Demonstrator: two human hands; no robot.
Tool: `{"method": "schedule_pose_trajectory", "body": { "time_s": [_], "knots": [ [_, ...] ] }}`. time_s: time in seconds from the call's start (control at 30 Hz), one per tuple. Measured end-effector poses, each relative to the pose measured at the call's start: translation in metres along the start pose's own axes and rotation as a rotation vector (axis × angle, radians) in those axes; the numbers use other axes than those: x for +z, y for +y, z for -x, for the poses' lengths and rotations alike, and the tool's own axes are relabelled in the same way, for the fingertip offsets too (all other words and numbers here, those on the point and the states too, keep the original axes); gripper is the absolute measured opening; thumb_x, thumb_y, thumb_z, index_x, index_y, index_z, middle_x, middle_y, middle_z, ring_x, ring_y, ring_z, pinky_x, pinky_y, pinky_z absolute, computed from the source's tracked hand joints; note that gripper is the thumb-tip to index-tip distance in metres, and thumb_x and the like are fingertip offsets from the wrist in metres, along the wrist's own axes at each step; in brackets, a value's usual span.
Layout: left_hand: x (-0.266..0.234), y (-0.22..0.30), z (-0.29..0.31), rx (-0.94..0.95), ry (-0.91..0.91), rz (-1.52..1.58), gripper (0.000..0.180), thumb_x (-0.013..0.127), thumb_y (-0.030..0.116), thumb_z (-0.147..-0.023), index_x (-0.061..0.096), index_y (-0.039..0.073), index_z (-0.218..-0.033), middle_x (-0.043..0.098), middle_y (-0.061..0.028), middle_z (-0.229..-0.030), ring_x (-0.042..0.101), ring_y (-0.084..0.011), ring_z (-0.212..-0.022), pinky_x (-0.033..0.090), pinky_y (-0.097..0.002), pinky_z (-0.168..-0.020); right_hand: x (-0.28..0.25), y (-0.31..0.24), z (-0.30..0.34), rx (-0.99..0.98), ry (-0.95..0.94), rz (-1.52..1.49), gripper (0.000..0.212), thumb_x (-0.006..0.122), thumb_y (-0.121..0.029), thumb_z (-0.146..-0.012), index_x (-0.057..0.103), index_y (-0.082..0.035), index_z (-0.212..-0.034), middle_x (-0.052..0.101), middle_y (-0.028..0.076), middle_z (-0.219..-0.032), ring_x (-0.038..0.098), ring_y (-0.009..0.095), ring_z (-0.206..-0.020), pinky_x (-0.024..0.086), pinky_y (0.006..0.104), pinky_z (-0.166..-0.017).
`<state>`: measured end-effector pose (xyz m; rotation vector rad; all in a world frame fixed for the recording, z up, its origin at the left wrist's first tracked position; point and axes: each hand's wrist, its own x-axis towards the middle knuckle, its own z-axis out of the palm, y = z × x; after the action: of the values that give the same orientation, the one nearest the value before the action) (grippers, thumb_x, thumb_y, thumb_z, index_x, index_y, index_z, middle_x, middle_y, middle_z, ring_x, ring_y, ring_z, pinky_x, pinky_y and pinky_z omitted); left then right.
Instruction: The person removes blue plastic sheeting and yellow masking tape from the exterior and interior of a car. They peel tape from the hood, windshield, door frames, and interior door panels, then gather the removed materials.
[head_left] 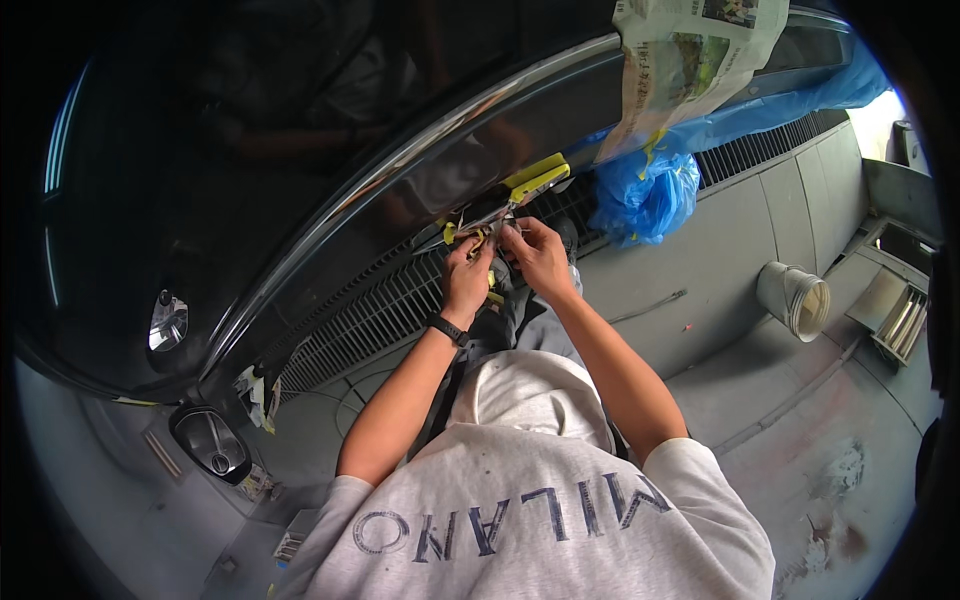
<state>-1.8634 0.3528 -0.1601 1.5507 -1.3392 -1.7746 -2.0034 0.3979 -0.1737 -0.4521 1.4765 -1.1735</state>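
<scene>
Both of my hands meet in front of the lower edge of a glossy black car body [440, 190]. My left hand [466, 280], with a black band on its wrist, is closed, and crumpled yellow masking tape [450, 233] shows at its fingertips. Close beside it, my right hand [541, 258] pinches thumb against fingers; whatever small thing is between them is too hidden to name. Just beyond the fingertips, a narrow part wrapped in yellow tape [540, 178] sticks out below the car's edge.
Newspaper [690, 60] and blue plastic film [648, 195] hang from the car to the right. A floor grating [350, 305] runs underneath. White buckets [795, 300] lie tipped at the right. A car mirror [210, 443] is at the lower left.
</scene>
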Motion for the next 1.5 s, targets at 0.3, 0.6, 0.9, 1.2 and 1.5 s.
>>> {"method": "schedule_pose_trajectory", "body": {
  "time_s": [0.3, 0.6, 0.9, 1.2, 1.5],
  "knots": [
    [0.0, -0.042, -0.002, 0.015, 0.017, -0.388, 0.034, 0.067, 0.036, -0.099, 0.071, 0.002, -0.092, 0.065, -0.01, -0.067, 0.061, -0.0218, -0.061, 0.048, -0.0379, -0.06, -0.006, 0.045, -0.005, 0.23, 0.083, 0.028, 0.027, 0.067, -0.023, -0.1, 0.066, -0.003, -0.081, 0.065, 0.003, -0.066, 0.061, 0.011, -0.055, 0.047, 0.0278, -0.052],
    [0.016, -0.063, 0.016, -0.127, -0.056, -0.088, 0.04, 0.067, 0.035, -0.102, 0.061, 0.002, -0.124, 0.066, -0.0001, -0.095, 0.06, -0.0084, -0.085, 0.048, -0.0256, -0.077, -0.037, 0.048, 0.019, 0.113, 0.09, 0.25, 0.026, 0.066, -0.022, -0.101, 0.065, -0.003, -0.083, 0.061, 0.002, -0.063, 0.057, 0.01, -0.053, 0.045, 0.0272, -0.051],
    [0.071, -0.006, -0.004, 0.137, -0.201, -0.28, 0.059, 0.072, 0.04, -0.097, 0.056, 0.0, -0.138, 0.069, -0.0032, -0.091, 0.065, -0.0148, -0.082, 0.051, -0.0304, -0.076, -0.093, 0.008, 0.057, 0.117, 0.205, 0.461, 0.029, 0.065, -0.023, -0.097, 0.065, 0.0, -0.078, 0.068, 0.006, -0.065, 0.062, 0.013, -0.054, 0.05, 0.0307, -0.053],
    [0.145, 0.054, -0.022, 0.356, -0.015, -0.289, 0.027, 0.068, 0.031, -0.098, 0.071, 0.004, -0.101, 0.074, -0.0153, -0.085, 0.071, -0.0366, -0.079, 0.054, -0.0427, -0.069, -0.136, -0.044, 0.086, 0.082, 0.154, 0.213, 0.027, 0.067, -0.021, -0.1, 0.066, -0.002, -0.081, 0.064, 0.0, -0.067, 0.057, 0.007, -0.057, 0.046, 0.0243, -0.054],
    [0.15, 0.087, -0.01, 0.214, -0.021, -0.106, 0.024, 0.068, 0.028, -0.096, 0.07, 0.004, -0.094, 0.074, -0.016, -0.082, 0.073, -0.0332, -0.075, 0.055, -0.0411, -0.066, -0.168, -0.075, 0.084, 0.081, -0.086, 0.03, 0.029, 0.069, -0.025, -0.101, 0.067, -0.003, -0.084, 0.066, 0.001, -0.074, 0.059, 0.006, -0.066, 0.046, 0.0225, -0.058]
  ]
}}
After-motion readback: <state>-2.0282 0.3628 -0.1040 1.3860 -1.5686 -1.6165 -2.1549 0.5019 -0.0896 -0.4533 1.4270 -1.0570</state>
